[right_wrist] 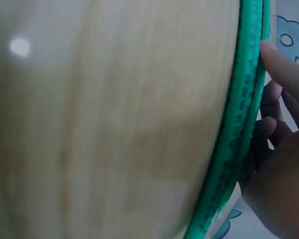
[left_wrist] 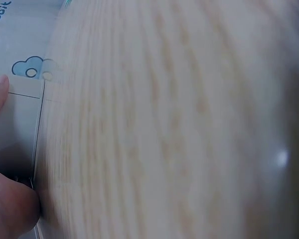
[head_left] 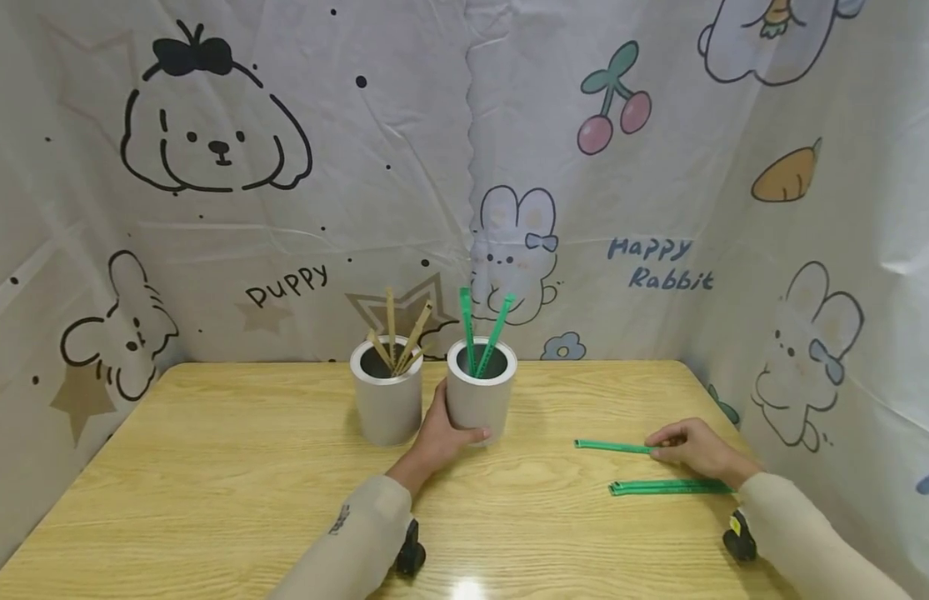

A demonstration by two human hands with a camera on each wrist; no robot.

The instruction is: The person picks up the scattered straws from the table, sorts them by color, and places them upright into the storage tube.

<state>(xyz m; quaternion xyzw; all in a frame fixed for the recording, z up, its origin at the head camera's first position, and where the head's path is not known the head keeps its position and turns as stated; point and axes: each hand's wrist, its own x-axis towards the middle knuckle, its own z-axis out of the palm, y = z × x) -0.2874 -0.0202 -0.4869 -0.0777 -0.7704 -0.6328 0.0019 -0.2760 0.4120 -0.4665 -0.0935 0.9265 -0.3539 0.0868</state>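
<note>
My left hand (head_left: 443, 429) grips a white cylindrical cup (head_left: 488, 407), its thumb across the lower front. Two green sticks (head_left: 494, 335) stand slanting in that cup. In the left wrist view, the thumb and a fingertip show at the cup wall (left_wrist: 22, 129). Over on the right, my right hand (head_left: 692, 450) pinches the right end of a single green stick (head_left: 610, 446) that points left, close over the table. Nearer the front, a pair of green sticks (head_left: 662, 487) lies side by side, their right end hidden under the right wrist. Dark printing runs along them in the right wrist view.
A second white cup (head_left: 387, 412) stands just left of the gripped one, holding several tan sticks (head_left: 392, 333). The wood-grain table (head_left: 224, 483) is bordered by a printed cloth (head_left: 404, 167) at the back and sides.
</note>
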